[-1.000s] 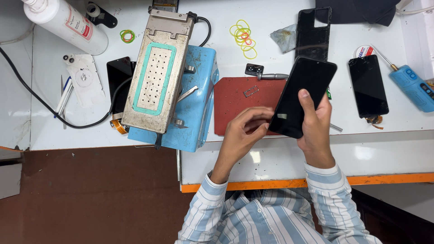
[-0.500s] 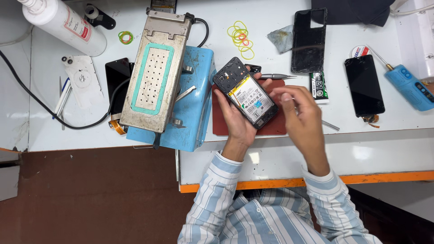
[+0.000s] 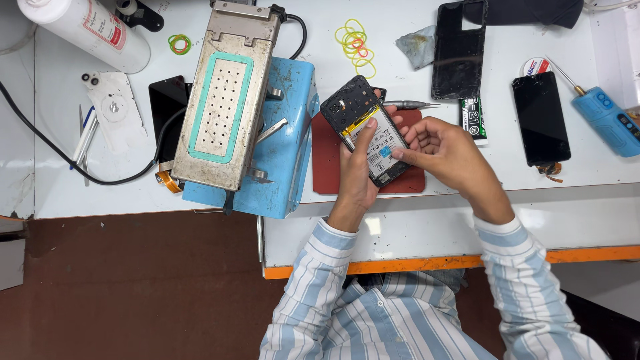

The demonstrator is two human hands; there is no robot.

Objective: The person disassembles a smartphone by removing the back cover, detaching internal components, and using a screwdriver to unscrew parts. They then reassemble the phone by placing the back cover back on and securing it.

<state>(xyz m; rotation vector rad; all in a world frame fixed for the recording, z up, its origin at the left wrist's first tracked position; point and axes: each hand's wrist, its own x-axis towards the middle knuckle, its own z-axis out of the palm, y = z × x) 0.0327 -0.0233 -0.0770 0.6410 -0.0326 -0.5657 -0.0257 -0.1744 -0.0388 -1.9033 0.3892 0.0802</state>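
Observation:
My left hand [image 3: 355, 175] holds an opened black phone [image 3: 365, 128] from below, its back cover off and the battery and circuit board facing up. The thumb of that hand lies along the phone's left side. My right hand [image 3: 445, 152] comes in from the right, and its fingertips press on the lower part of the battery. The phone hovers over a dark red mat [image 3: 325, 160] on the white bench [image 3: 467, 220].
A grey perforated heating plate on a blue machine [image 3: 293, 127] stands left of the mat. A black back cover [image 3: 459, 50], a loose black screen [image 3: 541, 119], a blue electric screwdriver [image 3: 603, 119], rubber bands [image 3: 357, 41], a white bottle [image 3: 87, 30] and a metal tool [image 3: 408, 105] lie around.
The phone was screen-up in my right hand a second ago. It has been flipped open-side up, passed to my left hand, and my right fingers have moved onto its battery.

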